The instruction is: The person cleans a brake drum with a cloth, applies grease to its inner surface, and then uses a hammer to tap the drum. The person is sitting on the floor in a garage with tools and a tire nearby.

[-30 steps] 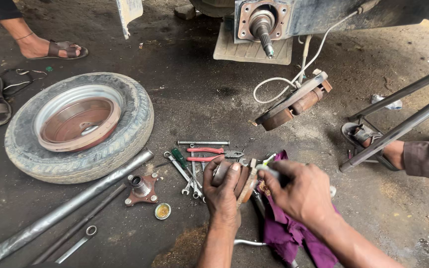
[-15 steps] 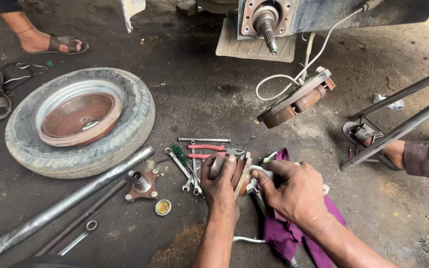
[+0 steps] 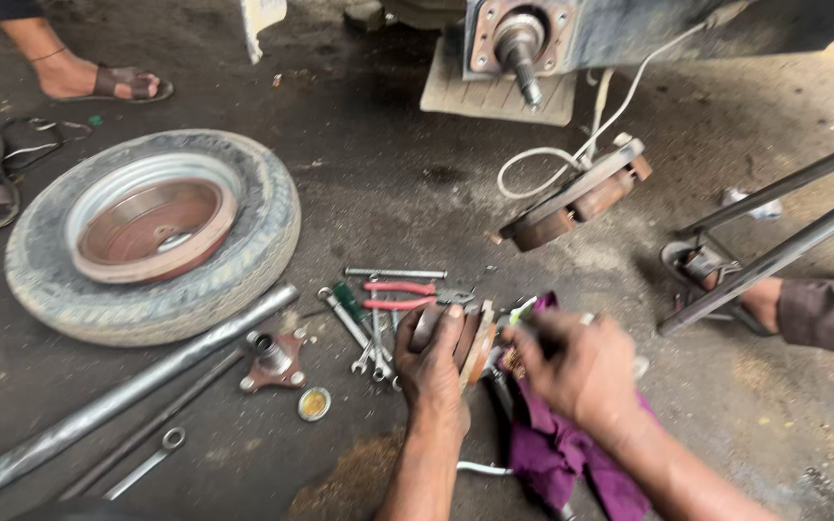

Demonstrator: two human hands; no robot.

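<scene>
Gripping the rusty curved metal brake shoes [image 3: 470, 338], left hand [image 3: 433, 371] clamps; right hand [image 3: 576, 371] blurred, grip unclear; greasy shoes could slip onto the steel spanners [image 3: 364, 338] just left.

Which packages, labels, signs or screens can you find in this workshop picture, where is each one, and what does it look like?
No labels, signs or screens show.
Small round tin: on the ground left of the left hand, open, yellowish inside; the nearest thing to a package.
Purple cloth: under the right hand, crumpled; no package.
</scene>
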